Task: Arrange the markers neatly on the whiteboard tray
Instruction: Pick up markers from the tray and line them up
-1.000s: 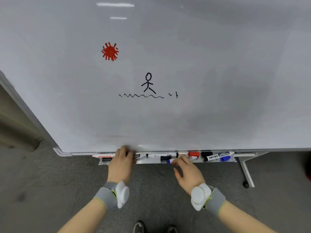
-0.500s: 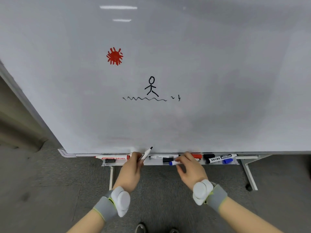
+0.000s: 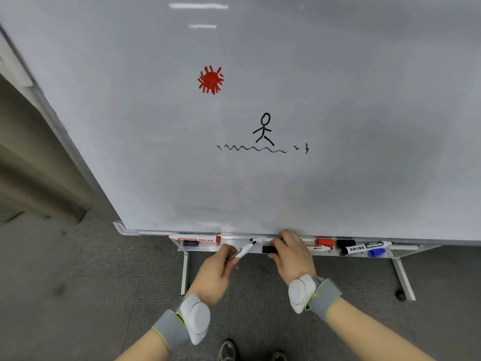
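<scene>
two things have to meet here: the uncapped black marker (image 3: pixel 243 251) pinched in my left hand (image 3: pixel 214 272), and the black cap (image 3: pixel 269 249) my right hand (image 3: pixel 291 256) has its fingers closed around at the front lip of the whiteboard tray (image 3: pixel 387 255). the marker's long axis runs up and to the right, its bare tip pointing at the cap, which lies just beside it to the right with a small gap between. the right hand is the nearer one to the cap; i'd judge it must line the cap's mouth up with that slant. a red marker (image 3: pixel 195 239) lies flat at the tray's left end, other markers and loose caps lie to the right.
</scene>
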The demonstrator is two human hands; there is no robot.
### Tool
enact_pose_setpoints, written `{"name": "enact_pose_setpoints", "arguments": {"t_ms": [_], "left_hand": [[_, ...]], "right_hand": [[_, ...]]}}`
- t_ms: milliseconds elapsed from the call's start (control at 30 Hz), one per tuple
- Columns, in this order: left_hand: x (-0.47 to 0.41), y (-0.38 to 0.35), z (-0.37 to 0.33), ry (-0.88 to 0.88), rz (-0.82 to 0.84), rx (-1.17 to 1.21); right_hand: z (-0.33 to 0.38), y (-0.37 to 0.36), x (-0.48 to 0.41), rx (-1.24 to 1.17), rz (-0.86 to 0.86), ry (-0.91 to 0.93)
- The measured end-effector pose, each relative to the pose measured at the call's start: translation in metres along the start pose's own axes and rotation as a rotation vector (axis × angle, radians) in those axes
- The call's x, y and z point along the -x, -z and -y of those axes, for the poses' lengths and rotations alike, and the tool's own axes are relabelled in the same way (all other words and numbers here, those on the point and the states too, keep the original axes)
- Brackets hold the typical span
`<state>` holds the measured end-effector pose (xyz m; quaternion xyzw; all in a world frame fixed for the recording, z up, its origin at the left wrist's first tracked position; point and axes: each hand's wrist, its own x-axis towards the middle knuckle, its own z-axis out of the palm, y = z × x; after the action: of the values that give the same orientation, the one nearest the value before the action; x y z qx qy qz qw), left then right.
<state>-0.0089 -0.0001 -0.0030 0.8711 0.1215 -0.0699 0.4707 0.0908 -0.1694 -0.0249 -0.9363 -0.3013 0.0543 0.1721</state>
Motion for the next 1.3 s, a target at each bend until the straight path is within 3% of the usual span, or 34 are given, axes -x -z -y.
{"name": "enact_pose_setpoints", "arguments": {"t_ms": [267,500,933,1300], "left_hand": [[0.004,0.021,0.012,0.013,-0.024,-0.038],[0.007,0.036,0.011,-0.034,-0.043,-0.114],[0.002,0.044,0.003,-0.198,-0.084,-0.258],[0.001,0.043,-0.009,-0.297,-0.195,-0.341]], "right_hand": [[0.017,0.001,-0.007,-0.089,-0.072,-0.004],[0.035,0.021,-0.013,-0.340,-0.032,0.029],[0.053,0.044,-0.011,-0.383,0.122,0.144],[0.066,0.052,-0.006,-0.532,0.116,-0.111]]}}
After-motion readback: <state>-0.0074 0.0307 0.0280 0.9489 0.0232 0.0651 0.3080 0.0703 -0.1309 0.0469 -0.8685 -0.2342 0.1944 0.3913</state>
